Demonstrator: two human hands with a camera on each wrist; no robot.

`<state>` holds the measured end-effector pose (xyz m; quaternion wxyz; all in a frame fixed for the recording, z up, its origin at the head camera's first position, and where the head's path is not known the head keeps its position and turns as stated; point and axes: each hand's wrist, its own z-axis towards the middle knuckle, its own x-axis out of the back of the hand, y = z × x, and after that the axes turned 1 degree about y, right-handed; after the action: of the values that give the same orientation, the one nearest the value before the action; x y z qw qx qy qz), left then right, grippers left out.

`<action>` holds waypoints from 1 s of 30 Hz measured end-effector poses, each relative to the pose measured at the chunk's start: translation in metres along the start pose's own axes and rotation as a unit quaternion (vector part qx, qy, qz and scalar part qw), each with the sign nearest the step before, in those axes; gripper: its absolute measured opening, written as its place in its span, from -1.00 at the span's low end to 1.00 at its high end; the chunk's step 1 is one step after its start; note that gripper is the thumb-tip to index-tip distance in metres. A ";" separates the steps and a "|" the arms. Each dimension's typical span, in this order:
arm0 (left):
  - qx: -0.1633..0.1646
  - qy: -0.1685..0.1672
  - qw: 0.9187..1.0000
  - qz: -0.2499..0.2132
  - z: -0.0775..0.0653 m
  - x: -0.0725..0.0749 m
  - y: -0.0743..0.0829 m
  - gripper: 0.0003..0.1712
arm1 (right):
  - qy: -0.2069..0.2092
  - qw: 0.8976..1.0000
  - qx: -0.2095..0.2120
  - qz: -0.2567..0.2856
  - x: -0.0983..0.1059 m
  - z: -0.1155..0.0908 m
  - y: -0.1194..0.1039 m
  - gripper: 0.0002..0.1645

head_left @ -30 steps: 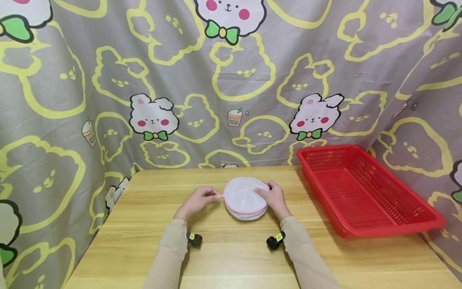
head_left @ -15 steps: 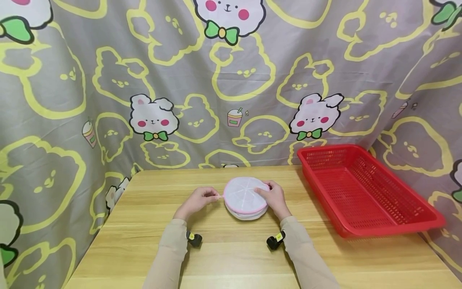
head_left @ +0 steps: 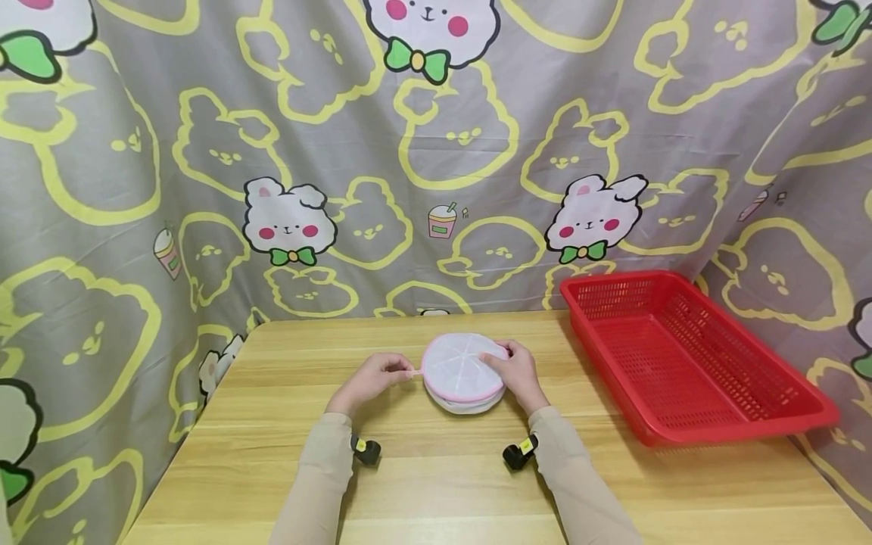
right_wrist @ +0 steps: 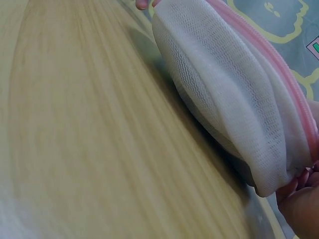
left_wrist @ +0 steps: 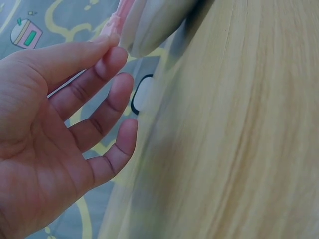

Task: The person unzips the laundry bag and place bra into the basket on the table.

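Observation:
A round white mesh zip bag (head_left: 455, 371) with a pink zip round its edge sits on the table between both hands. At its left side, my left hand (head_left: 371, 378) pinches the small pink zip end (left_wrist: 114, 25) between thumb and forefinger; the other fingers are loosely bent. My right hand (head_left: 521, 376) grips the bag's right edge, thumb on top and fingers tucked beneath. Soft folds of the mesh side (right_wrist: 224, 89) show in the right wrist view, with the pink zip (right_wrist: 286, 74) running above them. What the bag contains cannot be seen.
A red plastic basket (head_left: 613, 386) with perforated walls stands at the right of the wooden table (head_left: 436, 484). Behind and along both sides hangs a grey curtain (head_left: 381, 136) printed with cartoon animals. Each wrist wears a small black camera.

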<state>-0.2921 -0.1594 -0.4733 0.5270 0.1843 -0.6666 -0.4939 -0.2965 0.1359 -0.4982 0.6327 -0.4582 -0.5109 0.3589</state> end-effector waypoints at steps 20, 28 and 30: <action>-0.002 -0.001 1.000 0.007 0.000 0.001 -0.003 -0.76 | 0.007 1.000 0.008 -0.014 -0.001 -0.001 -0.001 -0.49; 0.008 0.020 0.999 0.030 0.001 0.000 -0.001 -0.82 | -0.010 1.000 -0.002 0.020 0.001 0.000 0.000 -0.42; 0.007 0.023 0.999 0.033 0.002 -0.001 -0.001 -0.82 | -0.014 1.000 -0.004 0.023 0.001 0.001 0.000 -0.40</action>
<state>-0.2938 -0.1581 -0.4741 0.5573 0.1773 -0.6635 -0.4665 -0.2968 0.1373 -0.4975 0.6154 -0.4670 -0.5106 0.3775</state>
